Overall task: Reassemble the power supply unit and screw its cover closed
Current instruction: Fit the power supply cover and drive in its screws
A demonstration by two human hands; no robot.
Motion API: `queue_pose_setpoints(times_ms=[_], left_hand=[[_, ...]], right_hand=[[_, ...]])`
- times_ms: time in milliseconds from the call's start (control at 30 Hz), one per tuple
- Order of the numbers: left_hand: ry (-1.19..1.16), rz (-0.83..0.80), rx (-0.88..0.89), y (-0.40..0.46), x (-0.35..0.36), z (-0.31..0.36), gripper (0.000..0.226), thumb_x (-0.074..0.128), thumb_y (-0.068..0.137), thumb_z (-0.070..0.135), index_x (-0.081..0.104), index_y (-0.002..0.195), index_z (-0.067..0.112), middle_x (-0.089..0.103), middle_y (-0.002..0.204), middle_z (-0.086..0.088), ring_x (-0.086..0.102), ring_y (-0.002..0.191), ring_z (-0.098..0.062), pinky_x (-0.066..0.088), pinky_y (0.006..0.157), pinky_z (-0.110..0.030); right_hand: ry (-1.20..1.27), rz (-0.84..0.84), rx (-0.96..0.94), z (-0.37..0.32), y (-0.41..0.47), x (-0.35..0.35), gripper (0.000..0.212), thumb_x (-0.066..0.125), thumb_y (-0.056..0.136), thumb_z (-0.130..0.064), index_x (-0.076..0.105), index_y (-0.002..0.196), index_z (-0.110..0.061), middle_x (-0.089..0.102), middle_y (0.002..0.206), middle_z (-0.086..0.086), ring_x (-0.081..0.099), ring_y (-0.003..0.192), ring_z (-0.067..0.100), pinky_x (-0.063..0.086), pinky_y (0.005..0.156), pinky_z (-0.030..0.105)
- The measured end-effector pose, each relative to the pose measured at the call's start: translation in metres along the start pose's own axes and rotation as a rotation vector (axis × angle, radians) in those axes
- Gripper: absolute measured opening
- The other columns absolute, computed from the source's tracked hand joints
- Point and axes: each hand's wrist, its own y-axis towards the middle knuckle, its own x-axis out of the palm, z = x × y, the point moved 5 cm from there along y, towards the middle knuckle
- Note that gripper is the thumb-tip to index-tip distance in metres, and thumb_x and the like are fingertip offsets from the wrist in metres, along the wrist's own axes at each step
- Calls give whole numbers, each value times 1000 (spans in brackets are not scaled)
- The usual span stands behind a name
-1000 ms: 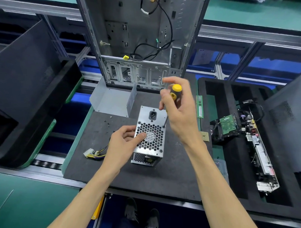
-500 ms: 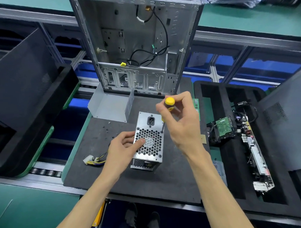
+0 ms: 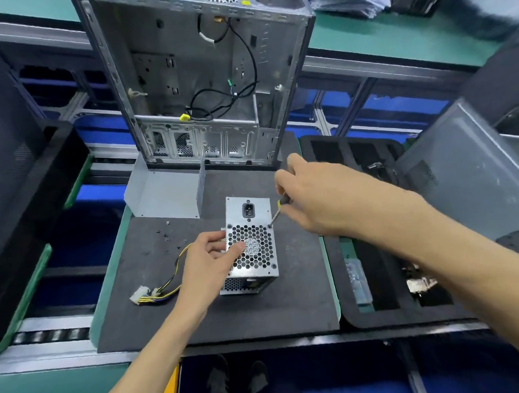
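We see the boxy metal power supply unit (image 3: 251,243) with its honeycomb fan grille sitting on the dark foam mat (image 3: 215,312), in front of the open computer case (image 3: 201,80); our left hand (image 3: 209,261) grips its left edge, thumb on the grille, while our right hand (image 3: 320,200) curls around the screwdriver (image 3: 278,212), tip at the upper right grille screw

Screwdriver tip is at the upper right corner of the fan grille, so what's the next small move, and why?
Probably turn the screwdriver to drive that corner screw home. Its tip sits at the screw hole at the grille's upper right corner on the power supply unit, the right hand grips the handle, and the left hand steadies the case from the side. Whether the screw is already tight cannot be told.
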Motion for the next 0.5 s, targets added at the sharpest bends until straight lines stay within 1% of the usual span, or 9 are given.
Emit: queue_pose_setpoints(times_ms=[67, 133, 167, 200, 267, 333, 367, 433, 500], left_hand=[[13, -5, -3, 3, -1, -2, 39, 84, 82, 29, 62, 114, 22, 74, 99, -2, 73, 84, -12, 54, 69, -20], [13, -14, -5, 5, -1, -3, 36, 84, 82, 29, 62, 111, 25, 74, 98, -2, 73, 82, -9, 54, 70, -22], [12, -17, -6, 5, 0, -3, 36, 84, 82, 29, 61, 110, 26, 75, 98, -1, 72, 80, -7, 53, 68, -20], [10, -18, -6, 4, 1, -2, 36, 83, 83, 29, 61, 110, 26, 74, 98, -1, 72, 79, -6, 52, 66, -18], [14, -5, -2, 1, 1, -3, 39, 82, 83, 31, 61, 115, 24, 73, 99, 0, 71, 81, -8, 50, 64, -16], [33, 8, 4, -1, 0, -2, 42, 81, 84, 34, 60, 119, 23, 72, 100, 1, 70, 85, -9, 48, 68, -20], [34, 11, 3, -2, -1, -2, 43, 81, 84, 35, 60, 120, 23, 72, 101, 2, 69, 86, -9, 48, 70, -22], [31, 11, 2, -1, -1, -2, 44, 81, 84, 36, 61, 120, 23, 72, 101, 3, 69, 86, -8, 49, 72, -24], [37, 12, 8, -1, -1, -3, 43, 82, 84, 35, 61, 120, 23, 73, 100, 3, 70, 83, -6, 50, 72, -25]], right_hand=[[-128, -53, -100, -6, 3, -2, 14, 46, 104, -27, 45, 111, -14, 46, 105, 4, 40, 59, 22, 35, 58, 37], [-228, -96, -147, -6, 6, -8, 14, 46, 105, -29, 42, 102, -16, 48, 89, 2, 31, 55, 19, 30, 59, 35], [-260, -118, -156, -6, 9, -10, 20, 46, 105, -33, 40, 97, -16, 50, 82, 3, 35, 56, 21, 30, 59, 35], [-293, -141, -161, -5, 12, -12, 24, 45, 106, -37, 41, 94, -16, 53, 80, 4, 43, 60, 25, 31, 60, 35], [-344, -180, -147, -4, 17, -13, 31, 42, 106, -42, 51, 94, -15, 63, 92, 10, 54, 73, 35, 35, 64, 35], [-368, -216, -123, -7, 18, -9, 34, 40, 107, -41, 55, 93, -15, 67, 103, 13, 48, 75, 34, 37, 65, 35], [-382, -229, -125, -9, 17, -6, 33, 40, 106, -40, 55, 92, -15, 67, 102, 12, 47, 73, 32, 36, 64, 34], [-390, -225, -138, -14, 14, -4, 26, 44, 103, -40, 46, 94, -15, 59, 84, 7, 43, 61, 28, 29, 54, 30], [-387, -203, -163, -18, 10, -4, 25, 48, 101, -34, 35, 97, -14, 38, 68, 1, 32, 51, 20, 20, 47, 30]])
